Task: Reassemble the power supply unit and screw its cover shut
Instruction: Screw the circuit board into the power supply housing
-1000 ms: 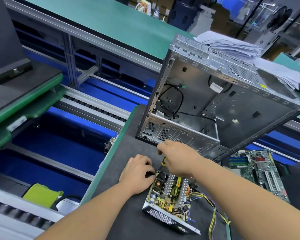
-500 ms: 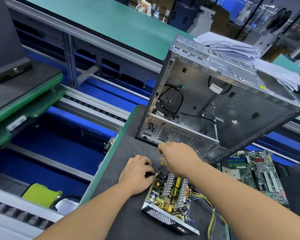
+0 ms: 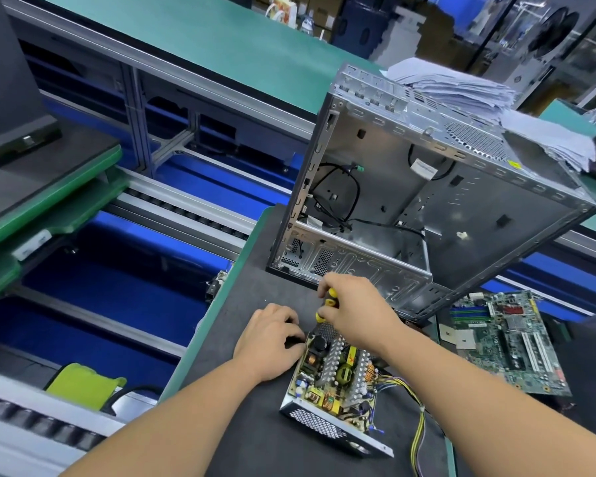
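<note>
An empty computer case (image 3: 444, 201) stands tilted on the dark bench (image 3: 255, 438), a motherboard (image 3: 503, 339) lying to its right. In front sits the power supply unit (image 3: 334, 383), cover off, circuit board and heatsinks exposed, wires (image 3: 417, 411) trailing right. The left hand (image 3: 269, 335) has its grip curled against the unit's far left corner, steadying it. The right hand (image 3: 355, 311) grips a yellow-and-black screwdriver (image 3: 326, 304), tip down at the far edge. Likely fastening the board; next, fitting the cover, which is not visible.
</note>
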